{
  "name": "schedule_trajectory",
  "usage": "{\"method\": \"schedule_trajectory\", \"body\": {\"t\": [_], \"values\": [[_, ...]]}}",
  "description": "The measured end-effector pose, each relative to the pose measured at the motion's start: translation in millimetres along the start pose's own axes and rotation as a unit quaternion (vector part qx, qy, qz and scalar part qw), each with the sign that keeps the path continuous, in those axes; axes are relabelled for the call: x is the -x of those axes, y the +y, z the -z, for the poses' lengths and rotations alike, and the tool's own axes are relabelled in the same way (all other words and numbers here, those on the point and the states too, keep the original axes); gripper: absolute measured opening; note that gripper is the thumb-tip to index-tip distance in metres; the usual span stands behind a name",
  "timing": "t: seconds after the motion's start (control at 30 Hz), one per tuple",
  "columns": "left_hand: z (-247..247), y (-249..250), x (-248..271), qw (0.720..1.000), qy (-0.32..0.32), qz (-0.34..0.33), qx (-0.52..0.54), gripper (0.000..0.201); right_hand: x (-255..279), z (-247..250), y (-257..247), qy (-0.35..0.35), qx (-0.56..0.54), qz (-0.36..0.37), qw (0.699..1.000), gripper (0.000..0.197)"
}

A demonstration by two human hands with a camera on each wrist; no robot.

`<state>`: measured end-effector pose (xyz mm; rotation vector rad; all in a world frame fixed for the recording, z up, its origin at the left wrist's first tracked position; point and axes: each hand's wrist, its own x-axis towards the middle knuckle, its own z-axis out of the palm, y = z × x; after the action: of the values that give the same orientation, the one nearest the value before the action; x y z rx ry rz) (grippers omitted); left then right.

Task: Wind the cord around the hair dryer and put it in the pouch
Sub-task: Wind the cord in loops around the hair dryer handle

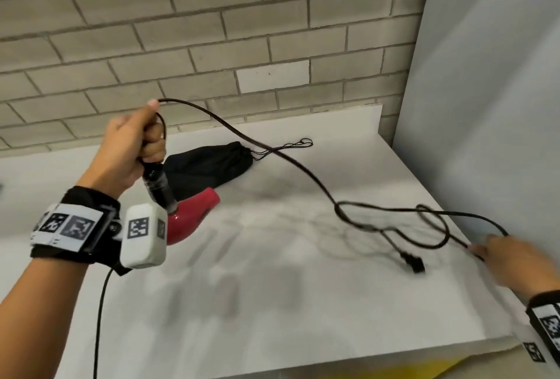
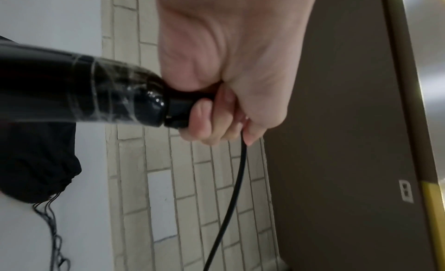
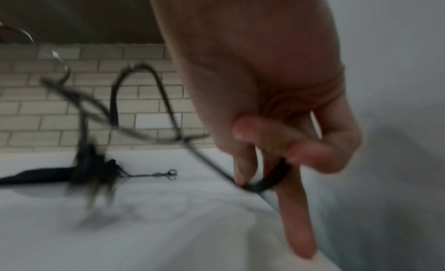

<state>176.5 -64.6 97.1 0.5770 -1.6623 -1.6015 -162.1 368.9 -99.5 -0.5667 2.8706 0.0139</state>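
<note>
Currently the left hand (image 1: 130, 148) is closed around the end of the black handle of the red plastic hair dryer (image 1: 188, 221), holding it nozzle-down just above the white countertop (image 1: 272, 287), with the root of the thin black power cord (image 1: 242, 136) trapped under the fingers (image 2: 204, 120). Behind the dryer lies the black drawstring fabric pouch (image 1: 209, 166), flat on the countertop, its mouth turned to the right. The cord arcs rightward over the pouch's drawstrings, forms loose loops, and reaches the right hand (image 1: 509, 257), which pinches a bend of it between thumb and fingertips; the black plug (image 1: 413, 263) dangles beyond the loops. To wind well, keep the handle steady, draw the slack taut first, and lay even turns from the handle end so the loops do not knot. Motion blur obscures the plug and loops, and whether the pouch mouth is open cannot be determined.
</note>
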Motion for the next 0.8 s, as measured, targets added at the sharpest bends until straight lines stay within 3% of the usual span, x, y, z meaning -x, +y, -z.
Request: {"method": "schedule_trajectory", "body": {"t": [0.1,0.17,0.2,0.27,0.33,0.4,0.5,0.6,0.7,0.8], "values": [[-23.1,-4.8,10.4,0.995,-0.094,0.028,-0.026,0.045,18.2,31.1,-16.6,-0.152,-0.049,0.101,0.982,0.016],[-38.3,-5.7,18.1,0.989,-0.138,0.044,-0.027,0.042,35.1,58.1,-30.7,-0.231,-0.142,0.196,0.942,0.015],[-45.2,-5.9,20.9,0.986,-0.155,0.049,-0.024,0.041,44.1,73.7,-40.2,-0.234,-0.198,0.255,0.917,0.027],[-59.4,-5.5,25.4,0.981,-0.186,0.051,-0.014,0.04,61.0,101.5,-68.1,-0.177,-0.289,0.367,0.867,0.046],[-73.6,-5.1,28.7,0.976,-0.213,0.051,-0.006,0.04,74.6,116.2,-108.4,-0.116,-0.403,0.427,0.801,0.05],[-87.6,-6.0,31.6,0.97,-0.235,0.055,0.0,0.04,80.2,115.0,-154.4,-0.095,-0.458,0.445,0.764,0.057],[-101.3,-8.4,33.3,0.967,-0.245,0.067,0.026,0.04,82.8,93.7,-202.1,-0.131,-0.393,0.477,0.775,0.065],[-100.7,-11.1,30.3,0.96,-0.252,0.09,0.079,0.037,86.5,67.2,-199.2,-0.138,-0.455,0.473,0.742,0.038],[-99.7,-15.5,30.8,0.947,-0.269,0.134,0.117,0.035,90.8,43.7,-170.7,-0.042,-0.545,0.421,0.724,0.022],[-103.9,-24.5,36.0,0.934,-0.289,0.169,0.122,0.035,95.0,39.9,-146.5,0.125,-0.551,0.361,0.742,0.012]]}}
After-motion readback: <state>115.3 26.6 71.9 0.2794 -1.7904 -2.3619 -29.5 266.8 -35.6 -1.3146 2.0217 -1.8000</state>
